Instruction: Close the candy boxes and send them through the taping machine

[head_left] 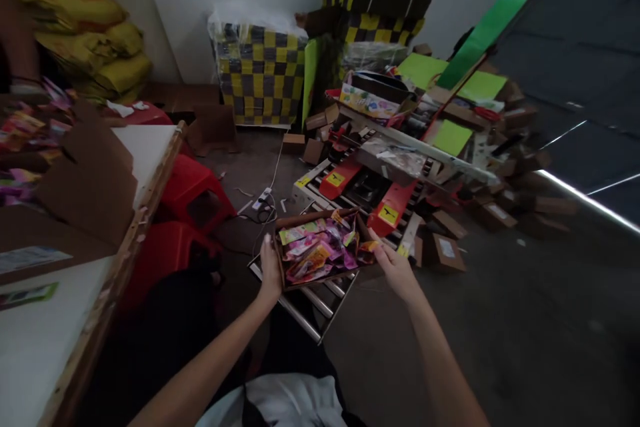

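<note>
An open brown cardboard box [327, 216] full of bright pink, green and yellow packets [320, 247] rests on the near end of a metal roller conveyor [320, 300]. My left hand [271, 269] grips the box's left side, fingers curled over its edge. My right hand [395, 268] holds the box's right side at the near corner. Beyond the box, the conveyor runs into a carton-sealing machine [373, 180] with red guide arms.
A white table [45, 320] with cardboard flats [85, 180] and packets stands at left, with red stools [193, 190] beside it. Small brown boxes [445, 250] litter the floor at right. Yellow-black checkered cartons [260, 73] stand at the back wall. A power strip [261, 200] lies on the floor.
</note>
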